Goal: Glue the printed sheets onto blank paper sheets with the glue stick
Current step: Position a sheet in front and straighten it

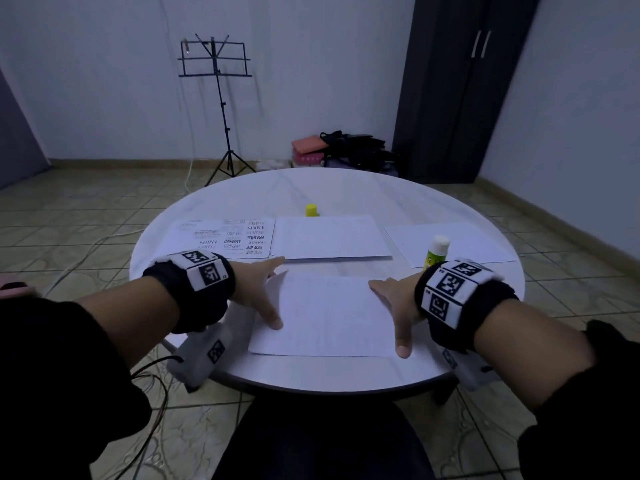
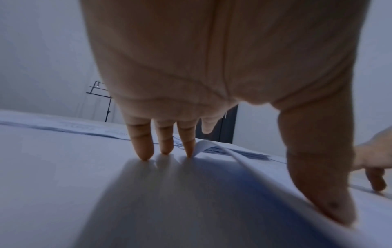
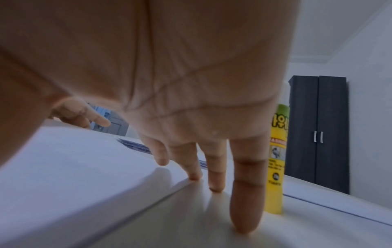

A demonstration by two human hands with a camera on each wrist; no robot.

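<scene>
A white sheet point(image 1: 325, 313), plain side up, lies at the front of the round table point(image 1: 346, 188). My left hand point(image 1: 266, 292) rests flat on its left edge with straight fingers point(image 2: 144, 147) and the thumb point(image 2: 318, 184) on the paper; the far left corner point(image 2: 203, 146) curls up. My right hand point(image 1: 393, 308) lies flat on the right edge, with fingers point(image 3: 244, 201) straight on the tabletop. The glue stick point(image 1: 435, 252) point(image 3: 275, 159) stands uncapped just beyond my right hand. A printed sheet point(image 1: 225, 237) lies at the back left.
A stack of blank sheets point(image 1: 329, 237) lies mid-table and another sheet point(image 1: 460, 242) at the right. The yellow cap point(image 1: 311, 210) stands behind the stack. A music stand point(image 1: 218, 98), bags point(image 1: 346, 147) and a dark wardrobe point(image 1: 460, 88) are beyond the table.
</scene>
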